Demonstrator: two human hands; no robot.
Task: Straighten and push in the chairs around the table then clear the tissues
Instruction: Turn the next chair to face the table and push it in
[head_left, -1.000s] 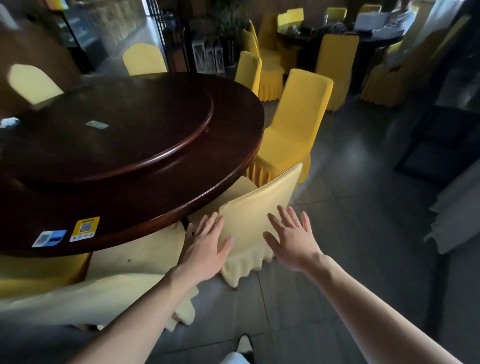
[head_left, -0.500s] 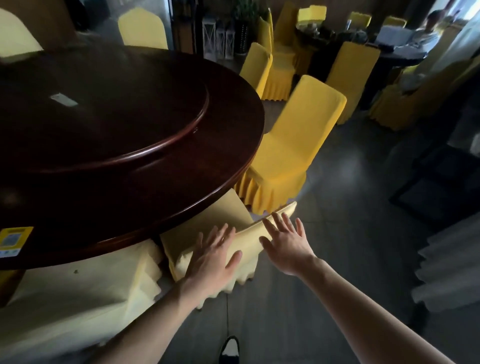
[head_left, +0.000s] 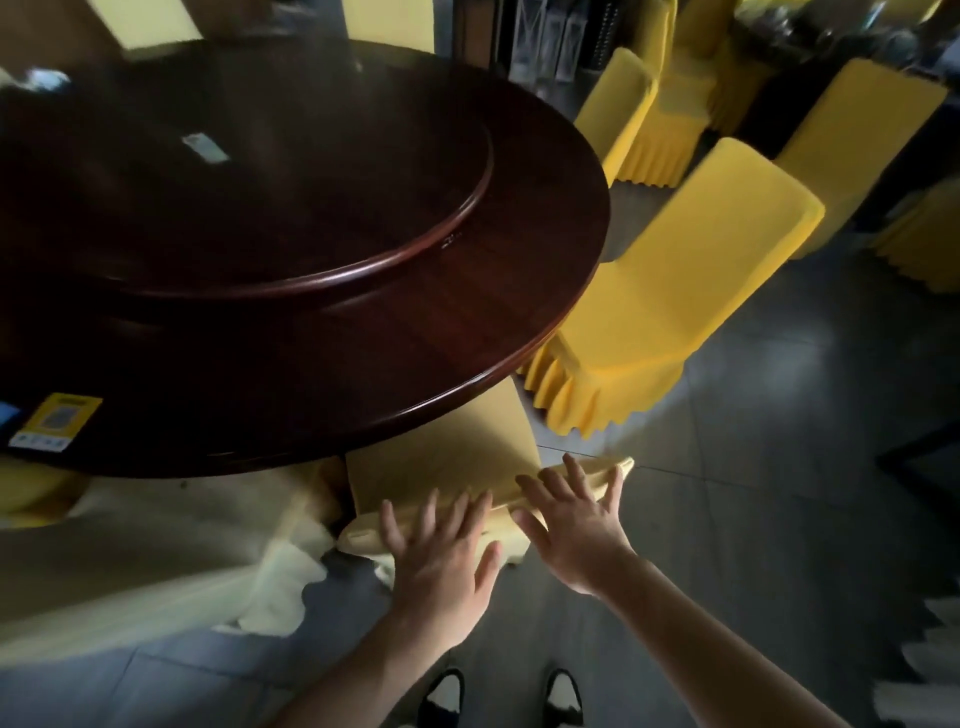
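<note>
A pale yellow covered chair (head_left: 457, 457) stands right below me, its seat partly under the rim of the round dark wooden table (head_left: 467, 332). My left hand (head_left: 441, 556) and my right hand (head_left: 576, 525) press flat with spread fingers on the top of its backrest. To the right a brighter yellow chair (head_left: 670, 291) stands angled, a little out from the table. A pale chair (head_left: 130, 551) is pushed under the table at the lower left. A white tissue (head_left: 47, 80) lies blurred at the table's far left.
A raised turntable (head_left: 311, 208) covers the table's middle, with a small white card (head_left: 205, 148) on it. A yellow sticker (head_left: 54, 421) sits near the front rim. More yellow chairs (head_left: 618, 104) and another table stand behind. Grey tiled floor (head_left: 779, 467) opens to the right.
The view has come closer and tilted down over the chair. Both hands stayed flat on the backrest while the chair slid further under the table.
</note>
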